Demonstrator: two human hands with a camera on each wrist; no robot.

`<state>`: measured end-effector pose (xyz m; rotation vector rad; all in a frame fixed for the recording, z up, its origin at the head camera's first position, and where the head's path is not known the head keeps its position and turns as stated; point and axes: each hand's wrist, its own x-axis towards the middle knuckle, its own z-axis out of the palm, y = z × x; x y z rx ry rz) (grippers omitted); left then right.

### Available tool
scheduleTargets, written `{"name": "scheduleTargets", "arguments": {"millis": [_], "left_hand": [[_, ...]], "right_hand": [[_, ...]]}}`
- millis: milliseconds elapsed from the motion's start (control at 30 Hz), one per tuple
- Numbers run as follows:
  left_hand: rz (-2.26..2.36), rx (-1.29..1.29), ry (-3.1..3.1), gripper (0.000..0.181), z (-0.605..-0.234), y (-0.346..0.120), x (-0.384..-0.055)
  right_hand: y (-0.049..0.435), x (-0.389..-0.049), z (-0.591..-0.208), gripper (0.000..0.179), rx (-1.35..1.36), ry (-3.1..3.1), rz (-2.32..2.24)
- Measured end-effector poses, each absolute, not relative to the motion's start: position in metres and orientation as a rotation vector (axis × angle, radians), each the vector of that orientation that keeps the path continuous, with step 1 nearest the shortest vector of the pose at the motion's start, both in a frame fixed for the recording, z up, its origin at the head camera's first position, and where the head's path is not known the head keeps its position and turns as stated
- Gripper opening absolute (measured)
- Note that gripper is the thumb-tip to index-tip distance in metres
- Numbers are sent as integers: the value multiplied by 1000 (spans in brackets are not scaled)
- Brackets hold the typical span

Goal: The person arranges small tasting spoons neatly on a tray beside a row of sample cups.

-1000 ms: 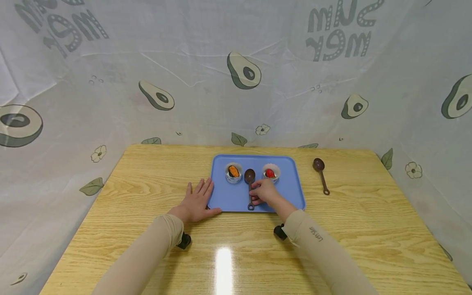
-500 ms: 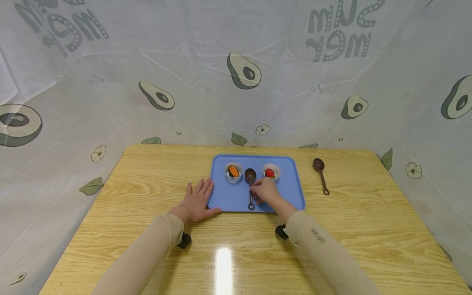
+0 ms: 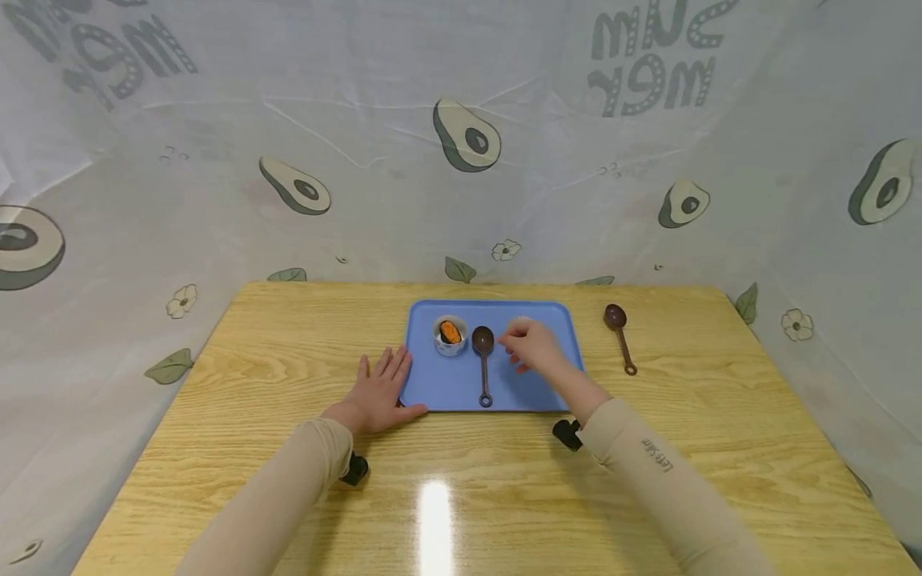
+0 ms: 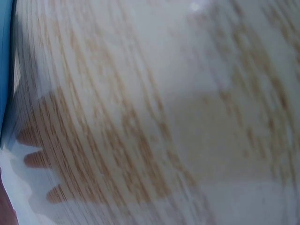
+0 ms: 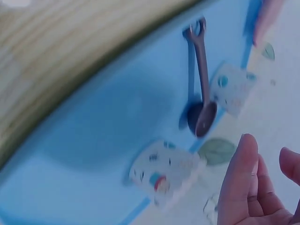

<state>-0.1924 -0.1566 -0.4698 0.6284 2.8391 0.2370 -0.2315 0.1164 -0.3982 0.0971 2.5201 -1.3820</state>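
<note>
My left hand point(image 3: 378, 396) lies flat with spread fingers at the left front corner of a blue tray point(image 3: 446, 384), its thumb along the front edge. On the tray lies a dark brown spoon point(image 3: 483, 341), bowl toward the back, between two small patterned cups. The left cup point(image 3: 450, 350) contains a sushi-like piece with an orange top point(image 3: 450, 332). My right hand point(image 3: 536, 352) hovers over the right side of the tray and holds nothing; its thumb and fingers are apart in the right wrist view. In the head view it mostly hides the right cup point(image 5: 164, 171).
A second brown spoon point(image 3: 615, 317) lies on the wooden table point(image 3: 691, 400) to the right of the tray. A printed avocado cloth point(image 3: 389, 224) hangs behind and beside the table. The left wrist view shows mostly wood grain.
My right hand has let go of the spoon's handle and moved up and right, leaving the spoon on the tray. The left hand stays in place. The head view has shifted slightly.
</note>
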Motion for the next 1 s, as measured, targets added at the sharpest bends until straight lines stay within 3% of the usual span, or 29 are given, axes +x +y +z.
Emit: {"name": "scheduleTargets", "arguments": {"millis": [667,1000], "left_hand": [[298,667,2881,98,-475,-162,-190],[245,652,2864,93,-475,-158,-191]], "right_hand": [[223,-253,-385,49,309,2585,-1383],[265,-251,-401,45,438,2685,-1341]]}}
